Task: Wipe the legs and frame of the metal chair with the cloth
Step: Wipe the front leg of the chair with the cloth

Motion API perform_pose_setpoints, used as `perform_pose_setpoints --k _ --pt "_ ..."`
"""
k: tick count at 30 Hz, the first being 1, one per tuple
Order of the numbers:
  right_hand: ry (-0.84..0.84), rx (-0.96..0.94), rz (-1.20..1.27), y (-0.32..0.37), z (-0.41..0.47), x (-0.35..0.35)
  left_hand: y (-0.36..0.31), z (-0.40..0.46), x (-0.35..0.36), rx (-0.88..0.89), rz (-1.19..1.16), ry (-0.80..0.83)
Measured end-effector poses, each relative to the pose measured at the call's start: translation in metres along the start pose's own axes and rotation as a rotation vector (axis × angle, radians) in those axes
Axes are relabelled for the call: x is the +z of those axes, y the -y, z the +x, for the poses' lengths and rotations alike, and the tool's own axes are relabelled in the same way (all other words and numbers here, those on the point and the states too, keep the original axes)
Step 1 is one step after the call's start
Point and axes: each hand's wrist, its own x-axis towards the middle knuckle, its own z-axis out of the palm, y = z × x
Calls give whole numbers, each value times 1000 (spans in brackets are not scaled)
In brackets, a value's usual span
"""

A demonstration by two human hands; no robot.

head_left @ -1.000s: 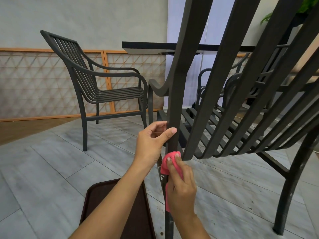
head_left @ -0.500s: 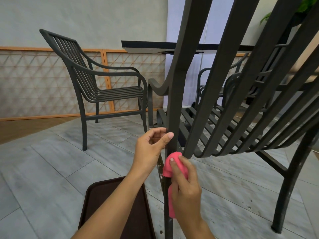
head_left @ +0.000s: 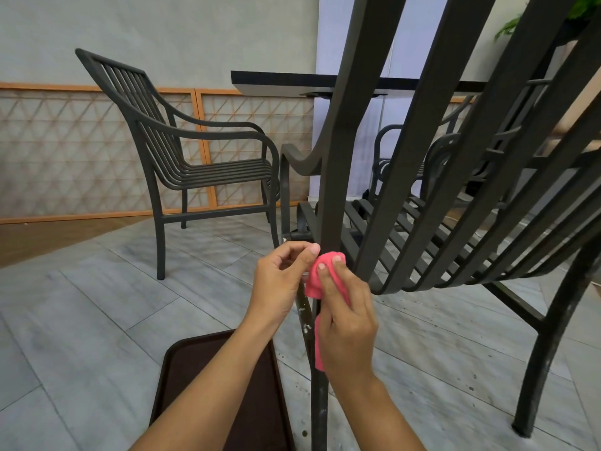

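Your right hand (head_left: 346, 323) grips the pink cloth (head_left: 320, 278), fingers curled round it and pressing it against the rear upright of the metal chair (head_left: 422, 177), just below where the seat slats curve up into the backrest. A tail of the cloth hangs down along the leg under your palm. Your left hand (head_left: 281, 278) sits at nine o'clock of the cloth, fingers loosely curled with the thumb tip touching the cloth's top edge; whether it also pinches the upright behind, you cannot tell from here.

The chair fills everything from twelve to four o'clock: flat, dark, matte bars fanning out, with narrow gaps between them. The leg below your hands is speckled with pale flecks and runs straight down to six o'clock. Its second rear leg stands at four o'clock, well apart, with open floor (head_left: 97, 320) between the two.

At seven o'clock a dark brown tray (head_left: 182, 369) with rounded corners lies on the floor, its right edge near the leg. The floor is large grey tiles with thin joints, and it lies open toward nine o'clock. A second chair (head_left: 182, 157) of the same slatted make stands at ten o'clock, well apart. A dark worktop (head_left: 279, 81) edge crosses at twelve o'clock behind the backrest bars.
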Motion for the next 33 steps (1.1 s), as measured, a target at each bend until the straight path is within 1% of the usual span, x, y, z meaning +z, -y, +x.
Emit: perform_pose_setpoints --k 6,14,21,26,31,33 --pt "-8 -17 -18 -6 -17 3 1 0 2 -4 2 -12" --pt "63 -28 -60 -12 -44 0 1 -1 5 -27 0 -41" --pt "138 1 -105 -13 -58 -5 2 -3 6 -36 -18 -48" --pt "156 -14 -81 -14 -68 -9 2 -4 7 -37 -36 -57" --pt "319 55 -41 -13 -69 -18 1 -6 9 -32 -39 -65" --pt "320 58 -98 -14 -72 -22 1 -7 9 -30 -36 -63"
